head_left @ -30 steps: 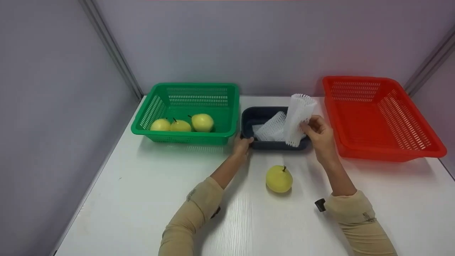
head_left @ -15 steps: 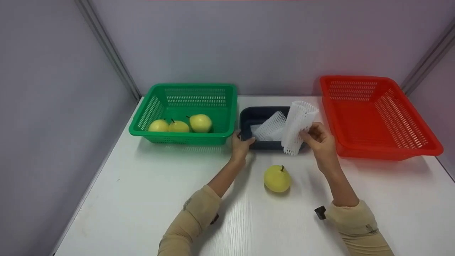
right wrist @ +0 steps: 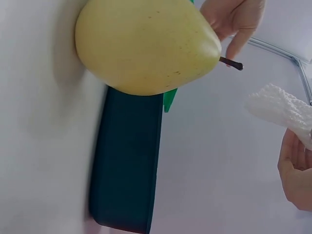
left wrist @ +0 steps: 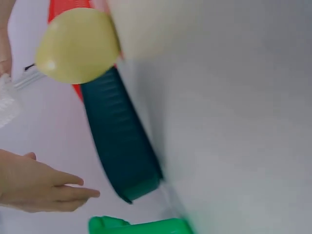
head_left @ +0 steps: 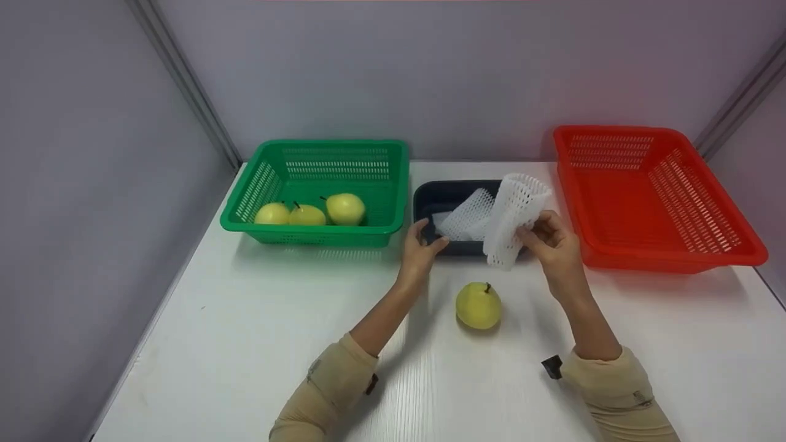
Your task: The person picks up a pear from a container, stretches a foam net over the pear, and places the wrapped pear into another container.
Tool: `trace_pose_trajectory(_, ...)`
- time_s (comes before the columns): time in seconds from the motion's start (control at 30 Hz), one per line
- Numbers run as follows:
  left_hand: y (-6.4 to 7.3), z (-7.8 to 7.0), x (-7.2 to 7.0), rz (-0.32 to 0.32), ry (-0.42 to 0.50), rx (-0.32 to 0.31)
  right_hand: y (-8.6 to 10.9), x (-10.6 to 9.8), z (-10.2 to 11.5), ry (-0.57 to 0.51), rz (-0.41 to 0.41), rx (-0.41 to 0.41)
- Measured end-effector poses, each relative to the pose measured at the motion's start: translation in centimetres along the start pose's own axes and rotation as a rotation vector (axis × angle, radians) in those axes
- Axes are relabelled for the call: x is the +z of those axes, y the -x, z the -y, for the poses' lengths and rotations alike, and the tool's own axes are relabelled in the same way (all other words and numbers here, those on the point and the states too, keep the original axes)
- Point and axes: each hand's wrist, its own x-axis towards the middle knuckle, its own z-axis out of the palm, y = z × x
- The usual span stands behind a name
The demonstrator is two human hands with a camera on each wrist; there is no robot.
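Note:
Between thumb and fingers, my right hand (head_left: 560, 258) pinches a white foam net sleeve (head_left: 514, 215), raised over the right end of a dark blue tray (head_left: 462, 248). More foam nets (head_left: 470, 215) lie inside that tray. My left hand (head_left: 419, 255) hovers by the tray's near left corner with thumb and fingers spread; the left wrist view shows its straight fingers (left wrist: 73, 193) apart from the tray wall (left wrist: 122, 141). A yellow pear (head_left: 478, 306) with a dark stem sits on the table in front of the tray, between the two forearms.
To the left stands a green basket (head_left: 313, 232) with three yellow pears (head_left: 345, 209) in its front part. A red basket (head_left: 669, 258) stands at the right, its bare floor showing. A grey panel wall (head_left: 479, 80) closes off the back of the white table (head_left: 245, 344).
My left hand has let go of the tray's corner and lifted off it, fingers spreading. The right hand has lowered the foam net sleeve slightly toward me, still pinching it.

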Motion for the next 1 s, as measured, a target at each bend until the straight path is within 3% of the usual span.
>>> trace_pose_trajectory(0.13,1.5,-0.9,0.4,0.135,0.107,-0.028,0.1,0.3,0.7,-0.002,0.0,-0.022)
trace_pose_trajectory(0.3,2.9,-1.4,0.7,0.38,0.242,-0.188,0.3,0.5,1.1,-0.009,0.028,-0.052)
trace_pose_trajectory(0.47,3.5,-1.1,1.0,0.562,0.235,-0.295,0.7,0.6,1.5,0.023,0.052,-0.056)
trace_pose_trajectory(0.7,3.8,-0.7,1.3,0.57,0.337,-0.355,1.0,0.7,1.9,0.042,0.082,-0.034)
trace_pose_trajectory(0.93,3.6,-0.4,1.4,0.563,0.519,-0.509,1.1,0.4,1.4,0.037,0.13,-0.034)
trace_pose_trajectory(1.0,3.5,-0.3,1.4,0.548,0.542,-0.527,1.2,0.2,1.3,0.044,0.145,-0.032)
